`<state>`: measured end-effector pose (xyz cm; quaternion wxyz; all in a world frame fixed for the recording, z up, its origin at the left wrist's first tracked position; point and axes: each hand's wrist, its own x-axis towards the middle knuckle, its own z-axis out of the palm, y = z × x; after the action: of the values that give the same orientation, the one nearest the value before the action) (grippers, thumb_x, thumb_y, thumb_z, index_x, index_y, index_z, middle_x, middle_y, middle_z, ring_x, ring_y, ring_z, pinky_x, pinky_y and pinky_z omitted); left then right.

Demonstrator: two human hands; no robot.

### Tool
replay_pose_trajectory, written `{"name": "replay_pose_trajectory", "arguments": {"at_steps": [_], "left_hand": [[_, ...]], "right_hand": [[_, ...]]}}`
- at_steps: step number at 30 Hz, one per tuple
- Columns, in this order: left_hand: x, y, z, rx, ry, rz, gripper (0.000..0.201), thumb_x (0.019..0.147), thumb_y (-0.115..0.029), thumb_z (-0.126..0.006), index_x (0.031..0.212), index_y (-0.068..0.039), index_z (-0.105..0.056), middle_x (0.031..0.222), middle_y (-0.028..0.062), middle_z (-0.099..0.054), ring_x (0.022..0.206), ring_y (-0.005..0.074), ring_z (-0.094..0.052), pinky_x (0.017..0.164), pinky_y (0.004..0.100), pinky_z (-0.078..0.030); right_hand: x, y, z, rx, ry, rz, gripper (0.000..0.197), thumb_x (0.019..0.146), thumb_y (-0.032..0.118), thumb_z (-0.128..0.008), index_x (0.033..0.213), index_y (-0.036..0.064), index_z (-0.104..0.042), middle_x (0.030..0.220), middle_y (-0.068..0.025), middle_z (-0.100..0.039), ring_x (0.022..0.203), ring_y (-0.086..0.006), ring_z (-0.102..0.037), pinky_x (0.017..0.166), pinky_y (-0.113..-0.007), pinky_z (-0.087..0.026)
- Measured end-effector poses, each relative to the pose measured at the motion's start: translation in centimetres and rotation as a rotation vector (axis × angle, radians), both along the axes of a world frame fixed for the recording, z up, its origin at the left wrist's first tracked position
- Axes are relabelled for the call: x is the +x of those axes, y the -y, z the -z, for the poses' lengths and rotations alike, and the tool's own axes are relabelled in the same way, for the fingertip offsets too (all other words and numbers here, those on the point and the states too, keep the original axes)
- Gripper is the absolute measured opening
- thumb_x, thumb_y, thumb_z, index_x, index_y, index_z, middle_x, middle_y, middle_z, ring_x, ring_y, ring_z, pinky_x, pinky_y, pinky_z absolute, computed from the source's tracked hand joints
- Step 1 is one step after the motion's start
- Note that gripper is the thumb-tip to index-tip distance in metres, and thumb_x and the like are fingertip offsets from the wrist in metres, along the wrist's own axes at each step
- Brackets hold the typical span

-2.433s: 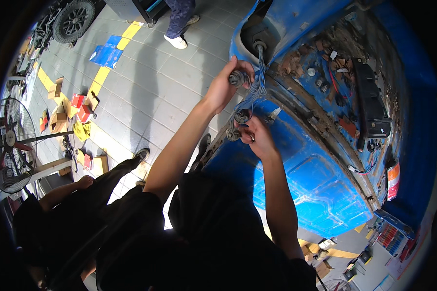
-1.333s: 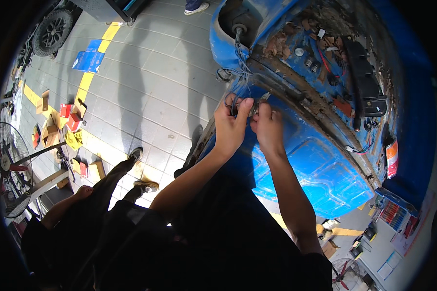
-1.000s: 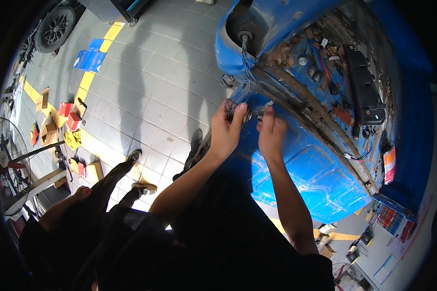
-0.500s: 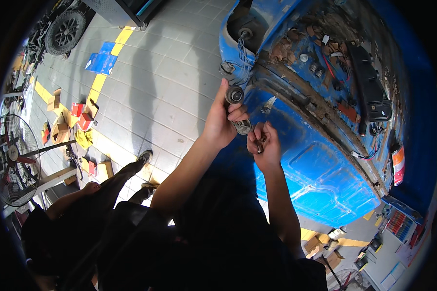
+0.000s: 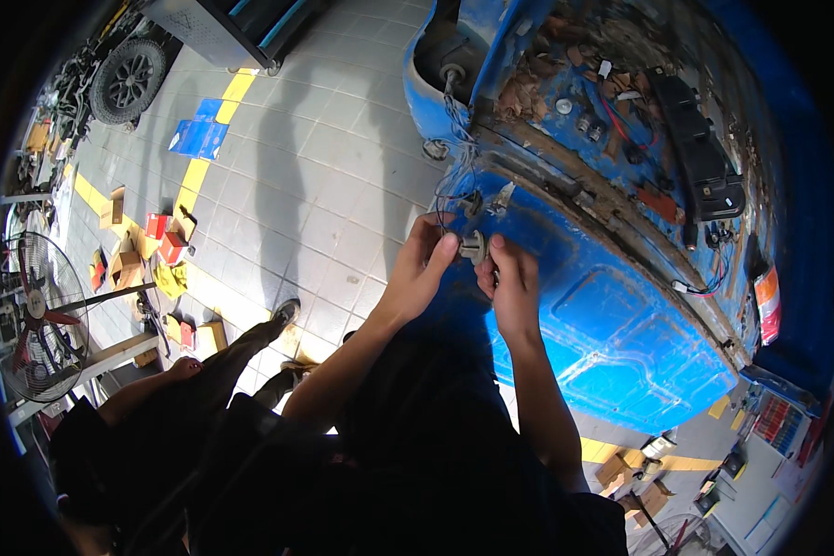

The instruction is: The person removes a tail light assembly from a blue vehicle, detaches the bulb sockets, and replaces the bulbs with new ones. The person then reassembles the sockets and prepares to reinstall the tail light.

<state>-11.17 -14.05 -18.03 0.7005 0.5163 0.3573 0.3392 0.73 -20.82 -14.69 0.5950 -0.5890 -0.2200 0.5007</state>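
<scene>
1. Here's the left hand [image 5: 424, 269], fingers closed round the back of a small round socket [image 5: 473, 246], thumb on the near side; that pinch seems meant to steady it, leaving the wide rim turned rightward.
2. And the right hand [image 5: 514, 283] meets it from the opposite side, fingers curled in close by the rim. Do they grip some small piece of their own? I cannot tell; the fingertips hide it.
3. Where is the socket? Up in the air, over the blue panel [image 5: 602, 315], near its upper-left corner, probably because the wires [image 5: 461, 139] allow only so much reach.
4. Those wires spill from the hollow blue post [image 5: 426, 88] beyond the panel's top edge, bunching down toward that same corner.
5. A second socket [image 5: 435, 149] dangles free just past the upper-left corner, presumably let go so both hands can attend to one.
6. Now the looks: pale grey, metallic, a flat flared disc with a narrower body behind. It's tilted nearly edge-on, light catching the rim, finish rather dull; the front face can't be made out from here.
</scene>
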Motion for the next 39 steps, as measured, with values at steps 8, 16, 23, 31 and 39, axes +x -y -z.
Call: {"name": "replay_pose_trajectory", "arguments": {"at_steps": [8,16,23,31,39], "left_hand": [[-1.8,-1.9,-2.2,0.956,-0.485,0.112,0.027,0.08,-0.029,-0.064,0.092,-0.006,-0.056,0.091,0.0079,-0.051,0.077,0.0268,-0.054,0.062,0.0364,-0.044],[-0.2,-6.4,-3.2,1.339,-0.189,0.201,0.021,0.079,-0.027,-0.057,0.081,-0.006,-0.056,0.082,0.0093,-0.054,0.079,0.0276,-0.051,0.082,0.0415,-0.037],[0.8,-5.7,-1.5,1.272,-0.189,0.055,0.016,0.077,-0.021,-0.057,0.075,-0.006,-0.051,0.075,0.01,-0.053,0.07,0.0283,-0.05,0.076,0.0401,-0.039],[1.1,-4.9,0.2,0.999,-0.256,0.043,0.02,0.088,-0.017,-0.045,0.073,-0.005,-0.05,0.067,0.0128,-0.051,0.067,0.0314,-0.051,0.074,0.04,-0.038],[0.1,-6.8,0.2,1.041,-0.242,-0.028,0.022,0.09,-0.016,-0.041,0.076,-0.005,-0.054,0.072,0.0105,-0.053,0.072,0.03,-0.051,0.082,0.0414,-0.034]], "right_hand": [[0.8,0.2,-2.8,-0.129,-0.041,-0.187,0.038,0.096,0.021,-0.044,0.063,0.0036,-0.042,0.057,0.0018,-0.037,0.052,-0.0081,-0.034,0.049,-0.026,-0.027],[2.2,-1.1,-3.0,-0.222,-0.08,-0.267,0.037,0.095,0.029,-0.046,0.069,0.0027,-0.046,0.061,0.0046,-0.039,0.055,-0.0064,-0.038,0.052,-0.024,-0.032],[0.4,-2.7,-1.9,-0.265,0.2,-0.022,0.046,0.096,0.03,-0.045,0.063,-0.0009,-0.052,0.058,-0.0029,-0.053,0.053,-0.0117,-0.045,0.051,-0.031,-0.034],[-1.7,-3.9,1.0,-0.08,0.595,0.197,0.042,0.091,0.017,-0.046,0.056,-0.0055,-0.047,0.046,-0.0159,-0.042,0.039,-0.0208,-0.04,0.045,-0.038,-0.031],[1.3,-2.8,-0.8,-0.031,0.471,0.149,0.052,0.098,0.037,-0.043,0.057,0.0062,-0.038,0.053,-0.0001,-0.037,0.049,-0.0092,-0.036,0.049,-0.027,-0.034]]}}
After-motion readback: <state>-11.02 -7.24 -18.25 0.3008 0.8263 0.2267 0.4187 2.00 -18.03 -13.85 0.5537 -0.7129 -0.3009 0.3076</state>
